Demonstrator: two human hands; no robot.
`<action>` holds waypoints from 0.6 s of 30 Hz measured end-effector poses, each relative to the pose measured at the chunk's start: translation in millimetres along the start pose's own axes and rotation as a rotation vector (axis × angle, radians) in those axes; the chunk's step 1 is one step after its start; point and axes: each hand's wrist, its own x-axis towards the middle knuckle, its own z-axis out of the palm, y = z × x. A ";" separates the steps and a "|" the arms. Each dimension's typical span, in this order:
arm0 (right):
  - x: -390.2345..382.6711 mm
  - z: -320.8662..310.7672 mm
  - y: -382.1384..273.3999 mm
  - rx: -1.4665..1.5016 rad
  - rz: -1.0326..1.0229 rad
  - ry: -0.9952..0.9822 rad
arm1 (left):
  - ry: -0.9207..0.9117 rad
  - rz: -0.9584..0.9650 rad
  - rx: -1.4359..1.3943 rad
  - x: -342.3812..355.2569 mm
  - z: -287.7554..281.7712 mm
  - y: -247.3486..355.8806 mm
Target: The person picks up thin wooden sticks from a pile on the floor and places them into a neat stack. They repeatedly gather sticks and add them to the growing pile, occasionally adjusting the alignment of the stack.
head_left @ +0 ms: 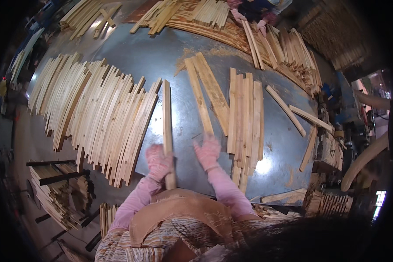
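Observation:
Both of my hands wear pinkish knit gloves. My left hand is closed round the lower part of a long wooden strip, which points away from me over the grey metal table. To its right, my right hand has its thumb spread from the fingers, slightly blurred. Its fingertips meet the near end of another wooden strip; whether they press on it is hard to see. A wider, rougher board lies slanted beside that strip.
A broad row of strips covers the table's left. Several strips lie grouped at right, with loose pieces beyond. Across the table a co-worker's gloved hands hold strips. Sawdust lies mid-table; a rack of wood stands lower left.

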 end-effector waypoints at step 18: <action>10.1 -55.4 100.3 -0.434 0.193 -0.080 | -0.046 -0.050 -0.389 -6.4 -11.9 -24.5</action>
